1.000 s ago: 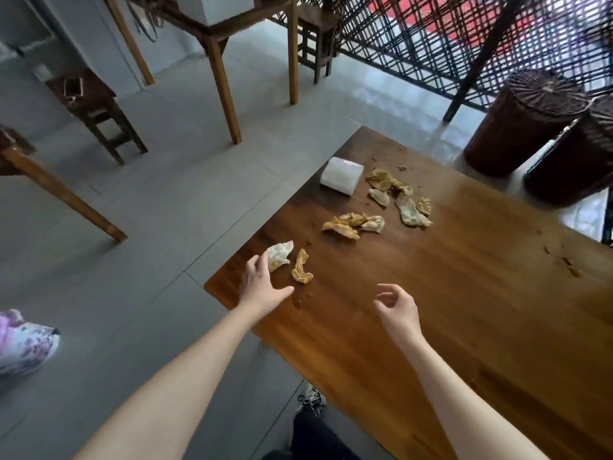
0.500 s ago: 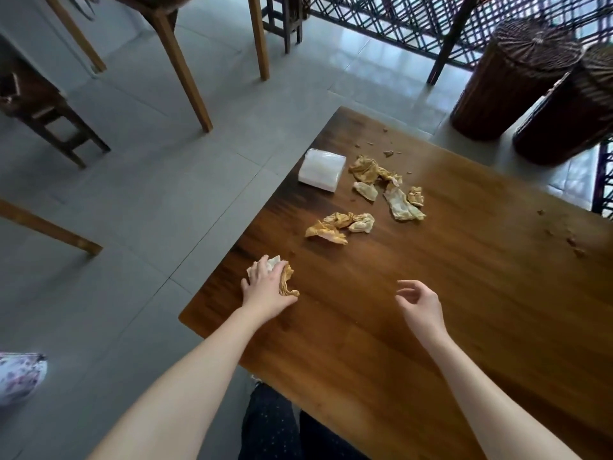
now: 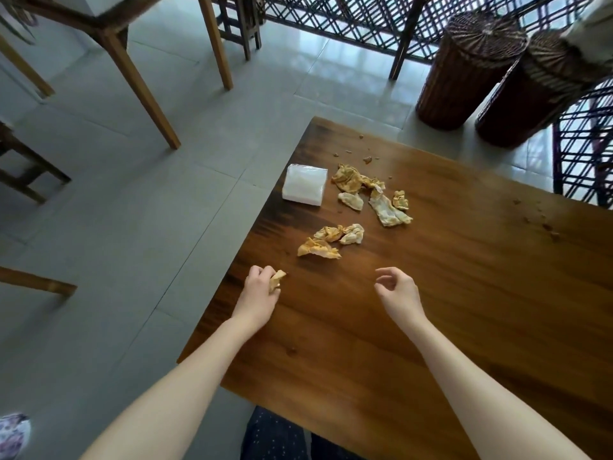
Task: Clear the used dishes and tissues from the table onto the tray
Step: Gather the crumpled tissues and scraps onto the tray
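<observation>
Plainly the wooden surface point(image 3: 447, 310) holds most soiled tissues point(image 3: 388, 212) in two loose clusters, and no tray shows. The left grip point(image 3: 260, 293) clenches one crumpled tissue point(image 3: 276, 280) near the left edge, while the right grip point(image 3: 399, 290) hangs slack and empty. Gathering seems early, with the nearer cluster point(image 3: 331, 234) likely next.

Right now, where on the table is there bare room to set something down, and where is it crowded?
Bare table spreads right of the right hand, broken only by crumbs far right. A smaller free patch lies between it and the left hand gripping a tissue. Crowded: the far left corner, with the tissue pack and used tissues.
</observation>
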`<state>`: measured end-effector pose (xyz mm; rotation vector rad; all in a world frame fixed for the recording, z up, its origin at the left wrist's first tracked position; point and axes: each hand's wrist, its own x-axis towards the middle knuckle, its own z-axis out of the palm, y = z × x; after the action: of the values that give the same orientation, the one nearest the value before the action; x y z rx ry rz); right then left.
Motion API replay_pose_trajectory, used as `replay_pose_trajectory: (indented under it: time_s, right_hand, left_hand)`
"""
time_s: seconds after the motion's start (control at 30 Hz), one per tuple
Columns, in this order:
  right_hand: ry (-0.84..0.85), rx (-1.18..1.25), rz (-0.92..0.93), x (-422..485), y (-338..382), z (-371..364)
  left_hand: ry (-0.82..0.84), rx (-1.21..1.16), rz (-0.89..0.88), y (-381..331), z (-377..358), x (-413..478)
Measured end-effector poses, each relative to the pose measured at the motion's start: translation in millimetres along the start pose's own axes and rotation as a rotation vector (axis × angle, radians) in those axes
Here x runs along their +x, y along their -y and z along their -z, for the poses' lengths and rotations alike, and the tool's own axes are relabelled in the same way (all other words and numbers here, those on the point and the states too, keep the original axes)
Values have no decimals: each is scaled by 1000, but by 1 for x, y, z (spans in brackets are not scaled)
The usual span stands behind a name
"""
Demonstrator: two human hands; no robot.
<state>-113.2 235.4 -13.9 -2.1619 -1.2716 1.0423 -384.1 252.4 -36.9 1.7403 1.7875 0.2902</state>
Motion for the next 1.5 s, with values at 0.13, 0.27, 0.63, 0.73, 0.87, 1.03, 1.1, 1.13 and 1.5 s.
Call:
replay_pose_trajectory:
  time_s: [0.13, 0.27, 0.63, 0.73, 0.87, 1.03, 1.1, 1.13, 1.5]
  right_hand:
    - [-23, -31, 23, 15, 28, -15]
    - [8, -134, 124, 37, 55, -37]
    - [81, -566, 29, 84, 82, -84]
    - [9, -627, 104, 82, 83, -90]
    - [-13, -606, 135, 81, 87, -99]
    - [-31, -456, 112, 74, 92, -110]
    - [-45, -400, 96, 67, 89, -111]
    - [-57, -374, 88, 62, 86, -110]
    - [-291, 202, -243, -15, 27, -32]
  left_hand:
    - [-22, -93, -8, 0, 19, 29]
    - [-57, -131, -20, 2, 33, 54]
    - [-62, -256, 55, 23, 59, 105]
    - [-18, -299, 90, 26, 63, 116]
    - [39, -355, 70, 29, 68, 126]
    - [64, -380, 38, 35, 67, 134]
    - [113, -370, -6, 33, 65, 133]
    - [142, -361, -23, 30, 64, 133]
    - [393, -285, -303, -55, 29, 93]
